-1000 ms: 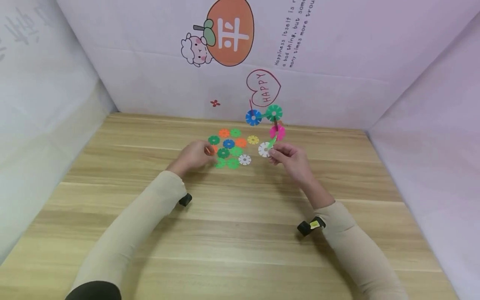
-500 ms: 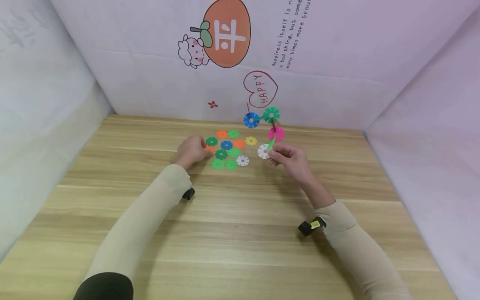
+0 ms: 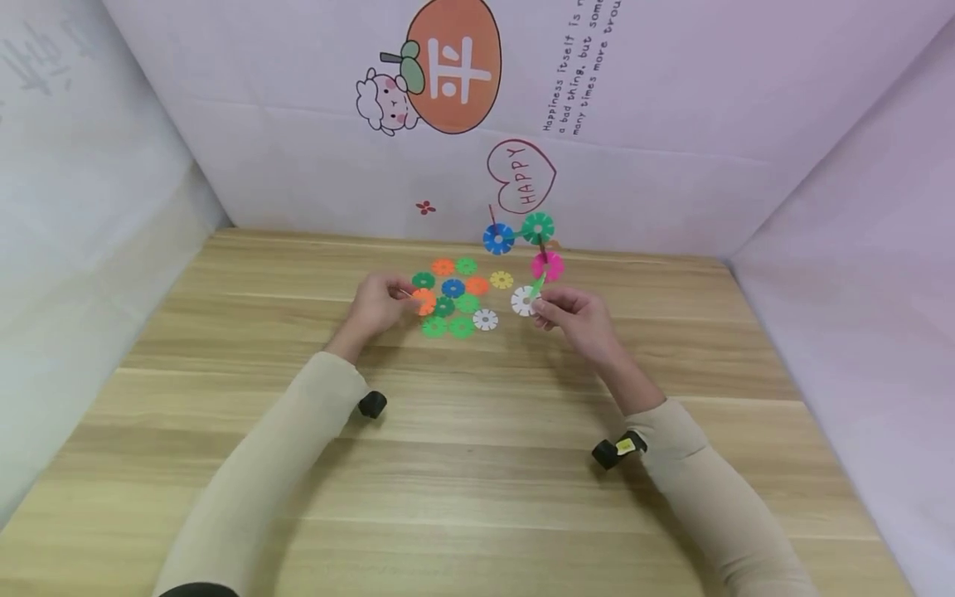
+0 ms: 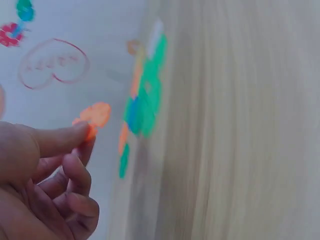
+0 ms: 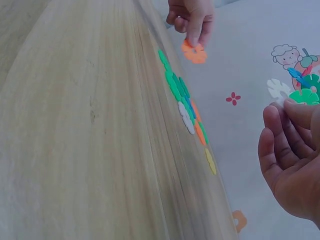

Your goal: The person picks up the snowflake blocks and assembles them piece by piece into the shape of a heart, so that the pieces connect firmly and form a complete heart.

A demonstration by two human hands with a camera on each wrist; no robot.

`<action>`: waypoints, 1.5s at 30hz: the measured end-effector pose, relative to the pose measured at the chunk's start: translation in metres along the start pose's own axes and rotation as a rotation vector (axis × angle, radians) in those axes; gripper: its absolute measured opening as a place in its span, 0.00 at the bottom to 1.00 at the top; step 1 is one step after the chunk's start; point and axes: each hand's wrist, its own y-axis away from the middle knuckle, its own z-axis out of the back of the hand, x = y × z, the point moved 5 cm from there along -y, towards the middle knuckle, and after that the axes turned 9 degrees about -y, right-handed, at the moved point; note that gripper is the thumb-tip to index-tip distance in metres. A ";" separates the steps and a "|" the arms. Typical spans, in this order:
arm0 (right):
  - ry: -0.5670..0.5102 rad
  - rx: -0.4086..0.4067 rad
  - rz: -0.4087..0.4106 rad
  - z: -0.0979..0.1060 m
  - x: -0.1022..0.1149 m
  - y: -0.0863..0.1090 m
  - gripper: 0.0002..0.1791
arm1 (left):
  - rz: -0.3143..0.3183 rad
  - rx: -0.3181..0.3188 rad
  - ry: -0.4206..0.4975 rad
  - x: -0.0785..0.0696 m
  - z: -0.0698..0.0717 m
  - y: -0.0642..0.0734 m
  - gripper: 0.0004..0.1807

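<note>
My left hand (image 3: 376,300) pinches an orange notched plastic disc (image 3: 426,302) between thumb and forefinger. In the left wrist view that orange disc (image 4: 99,114) is raised off the table, and the other fingers curl below it. My right hand (image 3: 585,322) grips one end of a curved chain of slotted discs by a light green disc (image 5: 304,96) next to a white disc (image 3: 521,301). Farther along the chain come a pink disc (image 3: 550,266), a green disc (image 3: 538,222) and a blue disc (image 3: 491,240), with several edge-on discs joining them.
Between the hands, loose discs lie flat on the wooden table (image 3: 470,464), among them a yellow disc (image 3: 501,280), a white disc (image 3: 485,320) and several green ones. Behind them stands a printed white back wall (image 3: 313,166), close to the chain.
My left hand reached down to the orange disc at the left of the loose discs, took hold of it and lifted it. The right hand and chain stayed nearly still.
</note>
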 end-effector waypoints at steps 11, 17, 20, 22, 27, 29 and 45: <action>-0.051 0.018 0.028 -0.022 0.004 0.001 0.14 | -0.159 -0.050 0.237 -0.042 -0.028 0.052 0.07; -0.076 0.013 0.072 -0.034 0.012 0.001 0.13 | -0.317 -0.204 0.154 -0.060 -0.036 0.064 0.06; -0.079 0.016 0.085 -0.039 0.016 0.002 0.13 | -0.363 -0.258 0.121 -0.066 -0.037 0.068 0.06; -0.087 0.020 0.092 -0.042 0.017 0.002 0.13 | -0.392 -0.282 0.095 -0.070 -0.039 0.069 0.06; -0.120 0.021 0.107 -0.046 0.022 0.003 0.12 | -0.469 -0.330 0.025 -0.078 -0.041 0.073 0.06; -0.126 0.016 0.105 -0.047 0.023 0.003 0.13 | -0.495 -0.347 -0.001 -0.080 -0.041 0.074 0.06; -0.147 -0.012 0.086 -0.054 0.029 0.004 0.08 | -0.764 -0.545 -0.225 -0.101 -0.042 0.086 0.06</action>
